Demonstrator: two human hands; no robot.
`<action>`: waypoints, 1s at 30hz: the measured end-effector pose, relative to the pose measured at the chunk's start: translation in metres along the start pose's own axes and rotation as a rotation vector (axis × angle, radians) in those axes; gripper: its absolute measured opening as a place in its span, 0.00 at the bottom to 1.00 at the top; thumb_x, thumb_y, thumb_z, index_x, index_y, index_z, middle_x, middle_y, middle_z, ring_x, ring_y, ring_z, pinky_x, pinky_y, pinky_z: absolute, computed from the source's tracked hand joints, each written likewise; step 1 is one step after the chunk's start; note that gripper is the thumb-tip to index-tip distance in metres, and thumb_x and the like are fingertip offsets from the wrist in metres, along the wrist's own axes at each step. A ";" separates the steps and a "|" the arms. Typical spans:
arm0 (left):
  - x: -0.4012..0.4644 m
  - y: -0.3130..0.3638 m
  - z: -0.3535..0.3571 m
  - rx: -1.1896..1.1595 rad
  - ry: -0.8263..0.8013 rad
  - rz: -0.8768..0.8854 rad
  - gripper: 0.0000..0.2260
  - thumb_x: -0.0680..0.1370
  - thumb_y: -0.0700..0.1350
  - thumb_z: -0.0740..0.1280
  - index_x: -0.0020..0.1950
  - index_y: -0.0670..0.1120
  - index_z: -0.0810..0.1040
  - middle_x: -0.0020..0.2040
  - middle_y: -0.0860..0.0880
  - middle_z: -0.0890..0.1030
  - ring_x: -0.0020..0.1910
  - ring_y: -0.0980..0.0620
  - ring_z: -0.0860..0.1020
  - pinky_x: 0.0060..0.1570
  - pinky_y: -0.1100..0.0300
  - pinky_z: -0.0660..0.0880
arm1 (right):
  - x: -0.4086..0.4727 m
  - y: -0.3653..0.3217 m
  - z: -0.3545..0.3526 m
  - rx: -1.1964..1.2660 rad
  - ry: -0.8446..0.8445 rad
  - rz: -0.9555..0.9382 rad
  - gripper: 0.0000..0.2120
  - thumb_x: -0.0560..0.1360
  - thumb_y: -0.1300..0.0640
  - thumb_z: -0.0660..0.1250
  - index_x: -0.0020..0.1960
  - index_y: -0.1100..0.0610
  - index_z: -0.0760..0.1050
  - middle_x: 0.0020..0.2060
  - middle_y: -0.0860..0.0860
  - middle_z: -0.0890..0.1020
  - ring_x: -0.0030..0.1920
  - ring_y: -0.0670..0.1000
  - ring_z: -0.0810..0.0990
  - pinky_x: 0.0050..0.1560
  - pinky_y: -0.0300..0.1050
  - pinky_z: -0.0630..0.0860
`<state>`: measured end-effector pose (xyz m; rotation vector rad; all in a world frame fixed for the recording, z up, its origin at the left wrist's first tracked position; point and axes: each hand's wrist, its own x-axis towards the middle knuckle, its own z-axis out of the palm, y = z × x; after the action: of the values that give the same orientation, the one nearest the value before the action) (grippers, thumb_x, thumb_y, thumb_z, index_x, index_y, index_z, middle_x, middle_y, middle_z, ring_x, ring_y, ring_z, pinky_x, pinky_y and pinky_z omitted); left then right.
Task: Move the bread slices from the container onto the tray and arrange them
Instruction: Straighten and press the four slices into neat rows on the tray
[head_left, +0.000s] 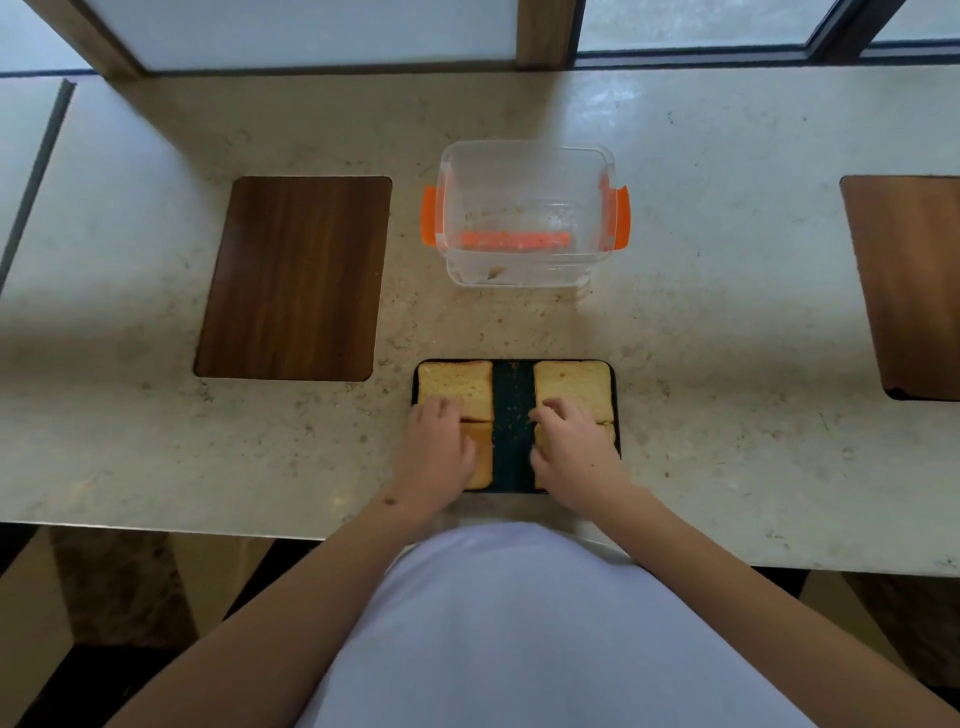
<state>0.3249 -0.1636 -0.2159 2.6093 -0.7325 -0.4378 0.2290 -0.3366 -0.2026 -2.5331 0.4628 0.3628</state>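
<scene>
A black tray (513, 395) lies at the counter's near edge with bread slices in two columns and a bare, crumb-strewn strip between them. The far left slice (457, 382) and far right slice (574, 382) show fully. My left hand (439, 452) lies flat on the near left slice (483, 457), fingertips reaching the far one. My right hand (569, 452) covers the near right slice, of which only an edge shows. Fingers of both hands are spread, pressing rather than gripping. The clear container (524, 215) with orange clips stands behind the tray and holds only crumbs.
A dark wooden inlay (293, 278) is set into the beige stone counter (727, 338) left of the container; another wooden panel (909, 286) sits at the far right. Windows run along the back. The counter's front edge is just below the tray.
</scene>
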 end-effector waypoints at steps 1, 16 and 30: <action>0.001 -0.003 -0.004 -0.145 -0.004 -0.146 0.20 0.77 0.42 0.65 0.69 0.43 0.70 0.64 0.44 0.73 0.57 0.52 0.71 0.54 0.60 0.69 | 0.004 -0.006 0.001 0.092 -0.009 0.010 0.20 0.79 0.54 0.64 0.70 0.55 0.72 0.67 0.53 0.75 0.59 0.50 0.76 0.52 0.45 0.77; 0.023 -0.025 -0.034 -0.578 -0.114 -0.579 0.18 0.78 0.45 0.64 0.67 0.43 0.74 0.60 0.46 0.77 0.56 0.50 0.74 0.53 0.54 0.70 | 0.065 -0.040 0.026 0.402 -0.196 0.321 0.27 0.77 0.50 0.67 0.73 0.55 0.66 0.61 0.51 0.77 0.48 0.48 0.75 0.39 0.42 0.71; 0.033 -0.021 -0.035 -0.609 -0.146 -0.652 0.22 0.77 0.44 0.66 0.71 0.40 0.70 0.62 0.46 0.76 0.57 0.49 0.73 0.51 0.57 0.67 | 0.076 -0.037 0.036 0.527 -0.212 0.439 0.28 0.76 0.50 0.67 0.74 0.57 0.67 0.48 0.46 0.76 0.41 0.41 0.73 0.36 0.40 0.71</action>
<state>0.3750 -0.1553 -0.2013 2.1713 0.2298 -0.8807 0.3068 -0.3061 -0.2418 -1.8512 0.9006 0.5766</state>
